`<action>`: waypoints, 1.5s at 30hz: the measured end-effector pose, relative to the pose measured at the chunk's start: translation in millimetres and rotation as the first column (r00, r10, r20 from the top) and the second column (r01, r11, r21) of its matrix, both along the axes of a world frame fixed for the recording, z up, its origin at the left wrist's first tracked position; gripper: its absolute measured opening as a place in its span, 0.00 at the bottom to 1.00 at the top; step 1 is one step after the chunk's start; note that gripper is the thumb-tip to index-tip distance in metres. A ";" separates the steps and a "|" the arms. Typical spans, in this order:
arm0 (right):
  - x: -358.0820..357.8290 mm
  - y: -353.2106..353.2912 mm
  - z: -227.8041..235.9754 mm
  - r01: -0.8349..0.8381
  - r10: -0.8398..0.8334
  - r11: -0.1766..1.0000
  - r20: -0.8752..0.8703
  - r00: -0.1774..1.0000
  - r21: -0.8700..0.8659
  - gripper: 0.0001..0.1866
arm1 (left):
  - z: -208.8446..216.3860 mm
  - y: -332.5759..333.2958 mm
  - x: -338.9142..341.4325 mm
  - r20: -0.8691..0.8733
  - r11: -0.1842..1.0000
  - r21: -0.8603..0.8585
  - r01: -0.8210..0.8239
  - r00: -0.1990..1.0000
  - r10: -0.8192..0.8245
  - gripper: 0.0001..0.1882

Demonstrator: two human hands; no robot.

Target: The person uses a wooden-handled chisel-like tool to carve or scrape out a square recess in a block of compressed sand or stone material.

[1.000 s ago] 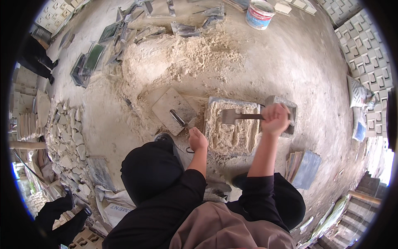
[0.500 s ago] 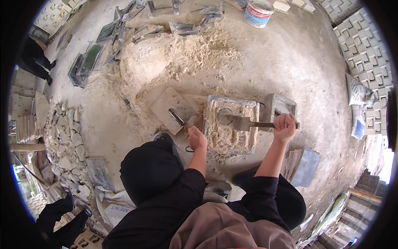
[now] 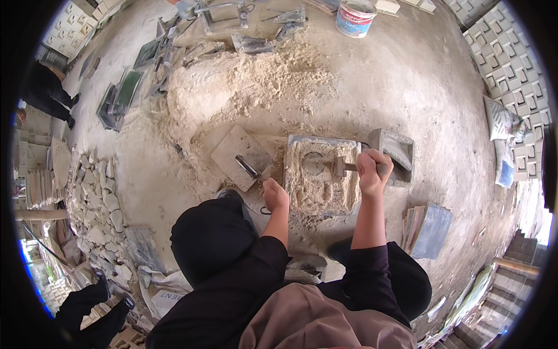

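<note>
A rectangular mould [image 3: 289,174] lies on the floor before me, filled with crumbly, sand-coloured mix [image 3: 325,195]. A round patch [image 3: 314,163] shows in its upper part, with several dents below. My right hand [image 3: 373,171] is wrapped round the handle of a hammer [image 3: 340,166]; its block-shaped head is over the mix, and I cannot tell whether it touches. My left hand [image 3: 275,195] is closed beside the mould's left edge. A dark wire loop [image 3: 265,210] shows by its wrist; what its fingers hold, if anything, is hidden.
Left of the mould lies a square board [image 3: 232,148] with a metal cylinder [image 3: 247,167] on it. A grey tray-like box [image 3: 404,142] sits at the right, near stacked sheets [image 3: 430,230]. Beyond lie a loose mix heap [image 3: 250,81] and a bucket [image 3: 354,20]. Other people stand at the left.
My right hand has moved left and slightly up with the hammer, and the hammer's head is now turned more edge-on. My left hand stays in nearly the same place, closed.
</note>
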State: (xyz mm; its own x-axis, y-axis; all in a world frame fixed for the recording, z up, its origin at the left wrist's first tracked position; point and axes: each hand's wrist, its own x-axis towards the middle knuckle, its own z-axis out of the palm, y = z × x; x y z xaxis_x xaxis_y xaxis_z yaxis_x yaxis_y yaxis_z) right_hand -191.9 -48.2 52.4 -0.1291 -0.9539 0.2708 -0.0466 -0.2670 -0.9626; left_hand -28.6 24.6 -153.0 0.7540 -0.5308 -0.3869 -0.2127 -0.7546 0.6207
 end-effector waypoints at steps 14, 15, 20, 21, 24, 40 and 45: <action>14.1 -7.5 4.4 0.085 -0.081 0.996 0.123 0.989 -0.027 0.12 | -6.5 1.7 4.5 -0.013 0.997 -0.074 0.026 1.000 -0.027 0.21; 16.5 -8.5 -2.2 0.058 -0.059 0.998 0.112 0.992 0.014 0.12 | -7.8 4.5 4.9 -0.020 0.998 -0.055 0.020 1.000 -0.021 0.21; 14.1 -19.8 5.3 -0.006 0.004 1.000 0.064 0.998 0.027 0.11 | -2.5 -3.7 1.4 -0.040 0.998 -0.065 -0.003 0.999 0.000 0.21; 16.0 -19.4 8.0 -0.014 0.014 1.000 0.057 0.998 -0.002 0.11 | -4.0 -5.9 3.7 -0.035 0.998 -0.065 -0.002 0.999 -0.001 0.21; 16.7 -18.7 -7.9 -0.034 0.034 0.999 0.020 0.999 0.025 0.10 | -3.2 0.5 0.3 -0.026 0.998 -0.052 0.024 0.999 -0.025 0.21; 15.0 -42.3 -8.2 -0.043 0.043 0.999 0.217 0.975 -0.003 0.13 | -2.3 -3.6 1.1 -0.037 0.998 -0.066 0.016 0.999 -0.019 0.21; 19.1 -41.8 6.2 0.024 -0.032 0.999 0.261 0.965 0.031 0.13 | -9.3 -4.6 5.6 -0.016 0.993 -0.117 -0.001 1.000 -0.001 0.21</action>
